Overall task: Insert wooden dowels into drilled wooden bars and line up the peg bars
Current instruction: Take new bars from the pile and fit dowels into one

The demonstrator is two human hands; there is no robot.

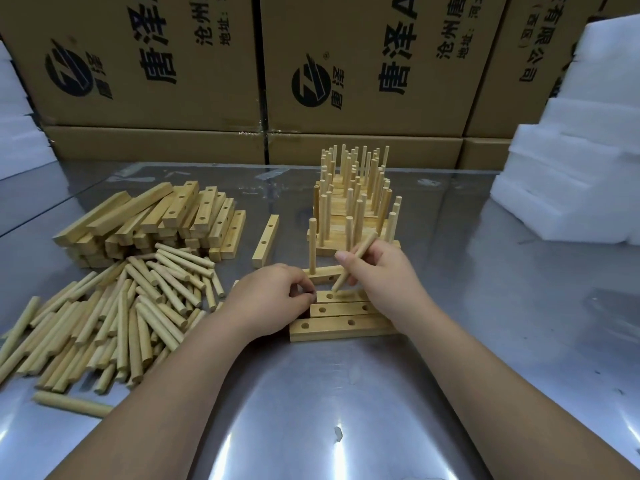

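Pinching a tilted dowel [353,265], right hand [384,275] aims at the bar [341,295] hole; left hand [270,299] grip steadies the bar's end.

My left hand [273,299] covers the left ends of the pale drilled wooden bars [341,325]; grip unreadable. My right hand [384,275] hides their right ends. Tip of its round wooden dowel [355,265]: in hole or not, unclear. Brown cardboard boxes [156,64] cropped above.

Our left hand [273,301]: palm down, fingers curled inward, thumb meeting forefinger; whether they hold anything we cannot tell. Our right hand [384,282]: pinches a tilted dowel [358,259] between thumb and fingers. Our forearms: both bare, entering from below, converging toward the centre.
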